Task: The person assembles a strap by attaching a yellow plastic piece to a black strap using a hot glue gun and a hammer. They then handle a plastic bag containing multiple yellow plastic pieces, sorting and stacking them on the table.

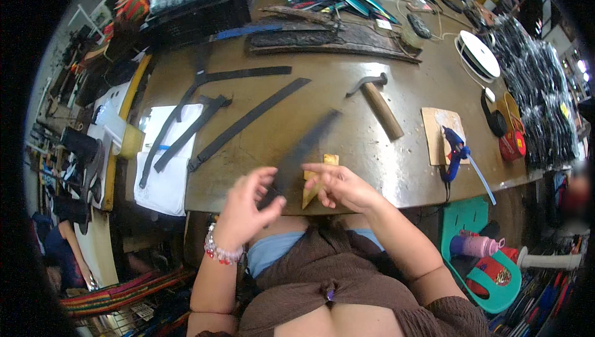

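My left hand [245, 210] pinches the near end of a dark strap [304, 148] between thumb and fingers at the table's front edge; the strap is blurred and slants up to the right. Just right of it, my right hand [339, 185] has its fingers closed over a small tan wooden block [316, 185], with the forefinger stretched toward the strap. Both hands sit over the near edge of the brown worktable [347, 89].
A wooden-handled hammer [378, 105] lies behind my right hand. A blue glue gun [455, 151] rests on a cardboard square [437, 129] at right. Several dark straps [242, 123] and white cloth [167, 170] lie at left. Reels and black bundles [536, 89] crowd the right edge.
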Demonstrator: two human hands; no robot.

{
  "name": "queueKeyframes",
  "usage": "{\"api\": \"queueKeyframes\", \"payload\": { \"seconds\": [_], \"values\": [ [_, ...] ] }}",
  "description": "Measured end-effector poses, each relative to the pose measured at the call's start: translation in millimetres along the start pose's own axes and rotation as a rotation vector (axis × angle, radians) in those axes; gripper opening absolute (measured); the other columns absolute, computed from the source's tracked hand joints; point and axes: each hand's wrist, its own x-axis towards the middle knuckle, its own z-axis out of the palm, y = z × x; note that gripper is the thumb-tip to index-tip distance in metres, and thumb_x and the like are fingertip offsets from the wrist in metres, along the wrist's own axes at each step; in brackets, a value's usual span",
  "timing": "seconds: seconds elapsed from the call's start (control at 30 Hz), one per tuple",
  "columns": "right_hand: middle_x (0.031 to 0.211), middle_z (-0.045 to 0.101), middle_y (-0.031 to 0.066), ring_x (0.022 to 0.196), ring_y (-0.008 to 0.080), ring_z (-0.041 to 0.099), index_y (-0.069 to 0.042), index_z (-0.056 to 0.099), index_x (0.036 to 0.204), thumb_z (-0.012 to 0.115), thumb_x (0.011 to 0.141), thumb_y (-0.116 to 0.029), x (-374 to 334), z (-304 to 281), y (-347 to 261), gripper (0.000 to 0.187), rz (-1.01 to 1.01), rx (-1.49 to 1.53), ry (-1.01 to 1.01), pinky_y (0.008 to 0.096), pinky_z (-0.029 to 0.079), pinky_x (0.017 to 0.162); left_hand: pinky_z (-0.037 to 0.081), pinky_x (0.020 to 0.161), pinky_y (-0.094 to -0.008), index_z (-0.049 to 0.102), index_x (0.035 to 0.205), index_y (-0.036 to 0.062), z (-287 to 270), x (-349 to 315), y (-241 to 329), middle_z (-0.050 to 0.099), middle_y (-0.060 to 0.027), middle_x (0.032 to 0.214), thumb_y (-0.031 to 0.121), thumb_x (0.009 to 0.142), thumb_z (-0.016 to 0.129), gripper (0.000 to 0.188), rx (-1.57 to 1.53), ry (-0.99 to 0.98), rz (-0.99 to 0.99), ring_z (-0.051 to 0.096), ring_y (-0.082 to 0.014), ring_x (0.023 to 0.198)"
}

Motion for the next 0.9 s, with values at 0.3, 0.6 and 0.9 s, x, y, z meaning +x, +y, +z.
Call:
{"api": "queueKeyframes", "payload": {
  "seconds": [0.3, 0.6, 0.9],
  "values": [
    [0.074, 0.056, -0.0017, 0.057, 0.0058, 0.051, -0.002, 0.064, 0.112, 0.065, 0.092, -0.013, -63.3, -47.9, -23.5, 0.023, -0.412, -0.182, 0.644, 0.0206, 0.040, 0.048, 0.045, 0.096, -0.0401, 0.063, 0.122, 0.0072, -2.7, 90.4, -8.6, 0.063, -0.0072, 0.120, 0.002, 0.076, 0.064, 0.047, 0.631, -0.120, 0.582, 0.054, -0.0270, 0.109],
    [0.111, 0.062, 0.0116, 0.082, 0.0129, 0.065, -0.001, 0.054, 0.125, 0.067, 0.087, -0.003, -73.3, -69.5, -3.4, 0.039, -0.619, 0.070, 0.515, 0.0235, 0.053, 0.070, 0.045, 0.103, -0.0370, 0.059, 0.129, 0.0068, 118.1, 98.1, -22.0, 0.058, -0.0122, 0.128, 0.003, 0.082, 0.055, 0.047, 0.485, -0.164, 0.687, 0.052, -0.0301, 0.119],
    [0.076, 0.070, 0.0035, 0.056, 0.0089, 0.059, -0.004, 0.071, 0.100, 0.070, 0.088, -0.013, -37.6, -89.5, -19.7, 0.015, -0.383, -0.642, 0.646, 0.0219, 0.044, 0.050, 0.045, 0.102, -0.0365, 0.056, 0.133, 0.0076, 124.8, 91.1, -5.3, 0.056, -0.0131, 0.131, 0.005, 0.085, 0.052, 0.048, 0.693, -0.191, 0.608, 0.051, -0.0316, 0.119]
  ]
}}
